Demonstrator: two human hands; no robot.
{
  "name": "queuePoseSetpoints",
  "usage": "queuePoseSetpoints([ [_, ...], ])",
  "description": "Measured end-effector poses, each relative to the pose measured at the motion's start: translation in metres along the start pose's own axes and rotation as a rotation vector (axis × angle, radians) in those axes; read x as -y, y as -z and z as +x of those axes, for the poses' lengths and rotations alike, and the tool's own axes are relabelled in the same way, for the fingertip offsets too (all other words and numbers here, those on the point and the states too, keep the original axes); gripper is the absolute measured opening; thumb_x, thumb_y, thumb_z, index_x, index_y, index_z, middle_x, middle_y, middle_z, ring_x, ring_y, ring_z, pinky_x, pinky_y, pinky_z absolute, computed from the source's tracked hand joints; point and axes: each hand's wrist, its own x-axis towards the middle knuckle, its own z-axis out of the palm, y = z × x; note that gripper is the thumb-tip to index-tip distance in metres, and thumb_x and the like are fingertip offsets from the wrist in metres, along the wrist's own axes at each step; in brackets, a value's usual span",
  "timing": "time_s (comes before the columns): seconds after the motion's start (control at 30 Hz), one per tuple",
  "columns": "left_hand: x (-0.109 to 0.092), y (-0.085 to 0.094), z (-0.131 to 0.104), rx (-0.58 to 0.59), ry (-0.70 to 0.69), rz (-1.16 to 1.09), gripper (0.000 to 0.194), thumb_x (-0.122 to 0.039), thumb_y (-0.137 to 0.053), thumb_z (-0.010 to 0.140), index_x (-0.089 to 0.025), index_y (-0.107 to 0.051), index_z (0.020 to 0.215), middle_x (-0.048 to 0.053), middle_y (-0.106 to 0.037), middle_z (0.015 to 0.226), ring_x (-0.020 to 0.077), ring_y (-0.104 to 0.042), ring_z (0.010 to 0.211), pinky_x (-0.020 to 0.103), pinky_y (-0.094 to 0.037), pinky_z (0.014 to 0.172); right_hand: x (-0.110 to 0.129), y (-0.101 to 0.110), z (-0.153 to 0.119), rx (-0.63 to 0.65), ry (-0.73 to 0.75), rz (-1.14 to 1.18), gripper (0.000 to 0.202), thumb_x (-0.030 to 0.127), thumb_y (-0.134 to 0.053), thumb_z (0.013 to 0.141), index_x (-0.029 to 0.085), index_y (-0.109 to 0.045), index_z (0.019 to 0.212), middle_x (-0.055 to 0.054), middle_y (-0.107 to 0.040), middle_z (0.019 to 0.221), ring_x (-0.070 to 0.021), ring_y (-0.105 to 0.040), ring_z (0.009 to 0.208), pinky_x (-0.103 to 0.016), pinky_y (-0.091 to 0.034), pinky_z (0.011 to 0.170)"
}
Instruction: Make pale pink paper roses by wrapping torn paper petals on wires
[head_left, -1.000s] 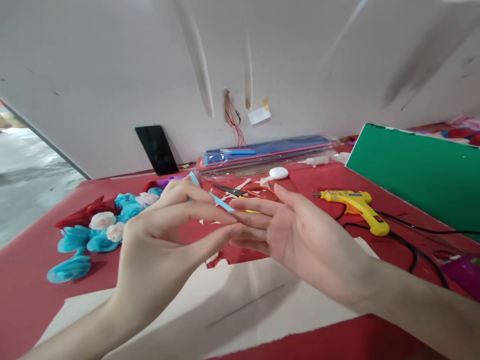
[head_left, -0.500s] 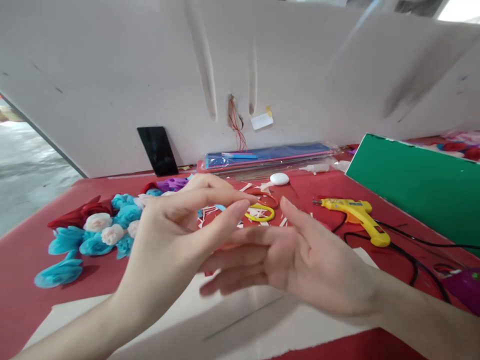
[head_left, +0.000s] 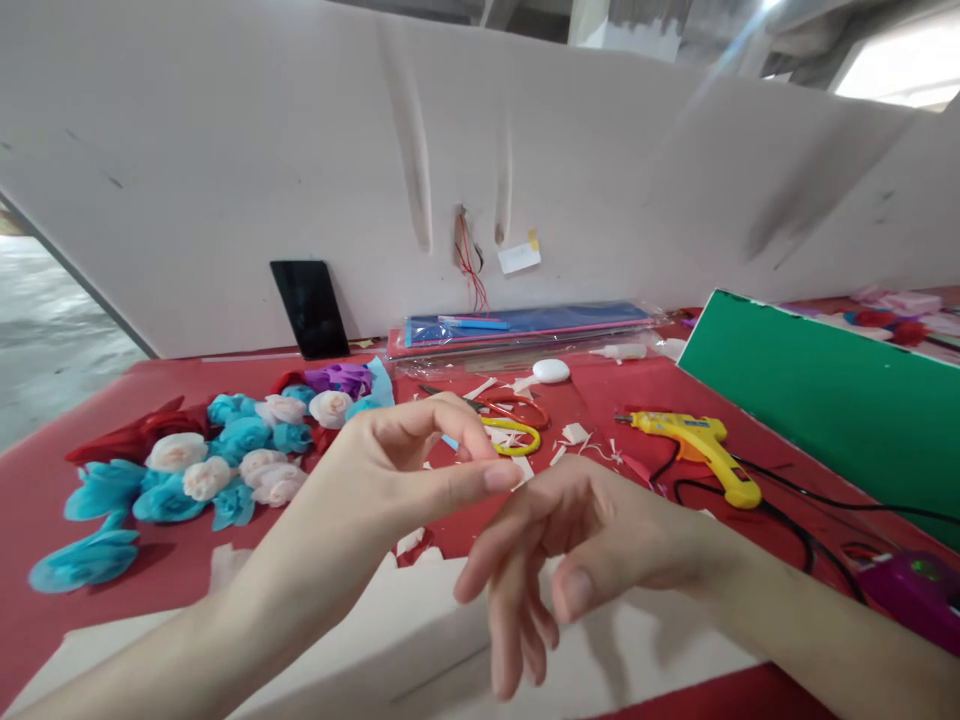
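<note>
My left hand [head_left: 409, 465] is raised over the table, its thumb and index fingertips brought together in a pinch. Whatever lies between those tips, if anything, is too small to make out. Just below and to the right, my right hand [head_left: 577, 540] hangs palm down with fingers apart and drooping, and I see nothing in it. Its knuckles are close to the left fingertips. Beneath both hands lies a cream sheet [head_left: 442, 660] with a dark line on it. Behind them rest scissors with red and yellow handles [head_left: 517, 437], among cream paper scraps [head_left: 576, 433].
Blue, cream and red fabric flowers [head_left: 247, 440] cover the left side. A yellow glue gun [head_left: 697, 440] with a black cord lies at right, before a green board [head_left: 817, 400]. A black phone [head_left: 311, 310] leans on the white wall; plastic-wrapped sheets [head_left: 525, 325] lie at the back.
My right hand has turned from palm up with fingers stretched to palm down with fingers drooping. My left hand keeps its pinch. The camera view has shifted slightly.
</note>
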Motion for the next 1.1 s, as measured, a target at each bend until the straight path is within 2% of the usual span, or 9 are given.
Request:
queuePoseSetpoints([
  [0.1, 0.003, 0.002, 0.000, -0.013, 0.014, 0.034, 0.024, -0.035, -0.077, 0.071, -0.021, -0.066, 0.055, -0.007, -0.055, 0.056, 0.0037, -0.040, 0.040, 0.008, -0.027, 0.027, 0.009, -0.005, -0.002, -0.160, 0.016, -0.087, 0.021, 0.023, -0.078, 0.077, 0.017, -0.075, 0.097, 0.001, -0.074, 0.074, -0.0063, -0.068, 0.067, -0.015, -0.050, 0.064],
  [0.2, 0.007, 0.004, 0.000, 0.009, 0.058, 0.063, 0.023, -0.040, -0.074, 0.076, -0.022, -0.069, 0.062, -0.006, -0.058, 0.062, 0.0038, -0.043, 0.041, 0.008, -0.026, 0.025, 0.014, -0.008, -0.002, -0.313, 0.121, -0.276, 0.014, 0.014, -0.080, 0.073, 0.018, -0.076, 0.085, 0.003, -0.074, 0.071, -0.0058, -0.067, 0.065, -0.014, -0.050, 0.060],
  [0.43, 0.010, 0.004, -0.002, 0.039, 0.092, 0.093, 0.026, -0.050, -0.074, 0.075, -0.025, -0.073, 0.067, -0.004, -0.064, 0.068, 0.0045, -0.040, 0.043, 0.012, -0.028, 0.031, 0.021, -0.009, -0.007, -0.498, 0.351, -0.945, 0.007, 0.023, -0.079, 0.076, 0.017, -0.076, 0.077, 0.000, -0.074, 0.064, -0.0092, -0.058, 0.052, -0.022, -0.043, 0.048],
  [0.57, 0.010, 0.006, -0.002, 0.049, -0.024, 0.145, 0.022, -0.045, -0.074, 0.077, -0.028, -0.075, 0.063, -0.005, -0.067, 0.072, 0.0076, -0.056, 0.059, 0.011, -0.038, 0.042, 0.026, -0.014, -0.010, -0.496, 0.587, -1.291, 0.005, 0.018, -0.079, 0.076, 0.019, -0.075, 0.075, 0.004, -0.072, 0.062, -0.0071, -0.057, 0.051, -0.020, -0.045, 0.052],
  [0.67, 0.008, 0.006, -0.004, 0.075, -0.076, 0.149, 0.016, -0.041, -0.074, 0.078, -0.033, -0.076, 0.064, -0.007, -0.067, 0.075, 0.0057, -0.054, 0.060, 0.009, -0.036, 0.041, 0.032, -0.020, -0.012, -0.489, 0.707, -1.609, 0.015, 0.025, -0.076, 0.080, 0.017, -0.071, 0.069, 0.005, -0.067, 0.055, -0.0065, -0.053, 0.048, -0.020, -0.043, 0.051],
  [0.73, 0.007, 0.005, -0.006, 0.101, -0.098, 0.154, 0.012, -0.037, -0.074, 0.079, -0.035, -0.077, 0.067, -0.008, -0.068, 0.076, 0.0049, -0.053, 0.059, 0.008, -0.034, 0.040, 0.036, -0.026, -0.015, -0.497, 0.754, -1.813, 0.026, 0.030, -0.072, 0.084, 0.016, -0.068, 0.062, 0.004, -0.064, 0.050, -0.0070, -0.050, 0.046, -0.022, -0.041, 0.048],
  [0.87, 0.005, 0.000, -0.008, 0.150, -0.147, 0.082, 0.015, -0.022, -0.075, 0.078, -0.034, -0.079, 0.069, -0.007, -0.069, 0.075, 0.0040, -0.056, 0.061, 0.008, -0.043, 0.049, 0.040, -0.035, -0.022, -0.544, 0.751, -2.132, 0.034, 0.031, -0.069, 0.087, 0.019, -0.063, 0.055, 0.006, -0.064, 0.049, -0.0074, -0.051, 0.044, -0.025, -0.041, 0.050],
  [0.97, 0.003, -0.003, -0.009, 0.160, -0.145, 0.092, 0.017, -0.019, -0.074, 0.077, -0.033, -0.079, 0.068, -0.007, -0.067, 0.070, 0.0045, -0.057, 0.062, 0.008, -0.047, 0.056, 0.038, -0.037, -0.026, -0.574, 0.770, -2.229, 0.031, 0.029, -0.071, 0.085, 0.019, -0.063, 0.056, 0.007, -0.064, 0.049, -0.0074, -0.053, 0.045, -0.027, -0.042, 0.052],
  [1.1, 0.001, -0.005, -0.010, 0.145, -0.171, 0.204, 0.018, -0.020, -0.074, 0.077, -0.034, -0.080, 0.068, -0.007, -0.064, 0.064, 0.0044, -0.052, 0.057, 0.007, -0.044, 0.051, 0.037, -0.035, -0.028, -0.548, 0.787, -2.194, 0.031, 0.020, -0.069, 0.086, 0.017, -0.062, 0.055, 0.005, -0.063, 0.051, -0.0080, -0.052, 0.048, -0.028, -0.042, 0.051],
])
